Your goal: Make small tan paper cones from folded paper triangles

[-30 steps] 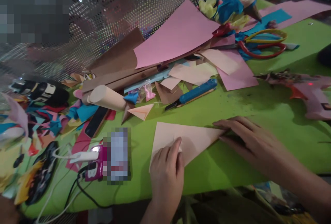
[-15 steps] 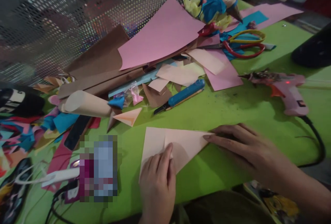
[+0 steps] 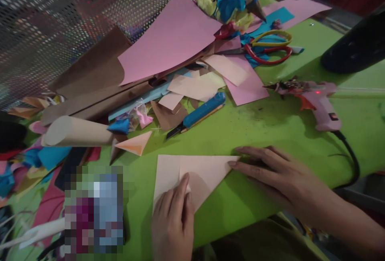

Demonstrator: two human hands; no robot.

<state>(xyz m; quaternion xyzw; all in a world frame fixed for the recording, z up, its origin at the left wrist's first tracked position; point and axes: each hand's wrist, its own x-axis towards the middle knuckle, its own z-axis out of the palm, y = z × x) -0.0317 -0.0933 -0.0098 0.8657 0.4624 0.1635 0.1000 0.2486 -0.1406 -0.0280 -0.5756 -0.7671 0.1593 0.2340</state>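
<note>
A pale pink paper sheet [image 3: 168, 172], folded to a long point at its right, lies on the green table. My left hand [image 3: 174, 221] presses on its lower left part, fingers together and curled, thumb close to the index finger. A small whitish bit shows between thumb and index finger; I cannot make out what it is. My right hand [image 3: 270, 172] has its fingers stretched out, fingertips touching the sheet's pointed right corner. A small folded peach paper cone [image 3: 135, 143] and a blue craft knife [image 3: 203, 110] lie just beyond the sheet.
A pink glue gun [image 3: 321, 100] with its red light lit lies at right, its cord curving down. Scissors [image 3: 270, 46], paper offcuts [image 3: 195, 86], a large pink sheet [image 3: 174, 40] and a rolled paper [image 3: 81, 130] fill the back. A dark cylinder [image 3: 351, 48] is at right.
The view has shifted, so most things appear further left. Both hands keep nearly the same place on the folded sheet, and the sheet's top edge looks more level.
</note>
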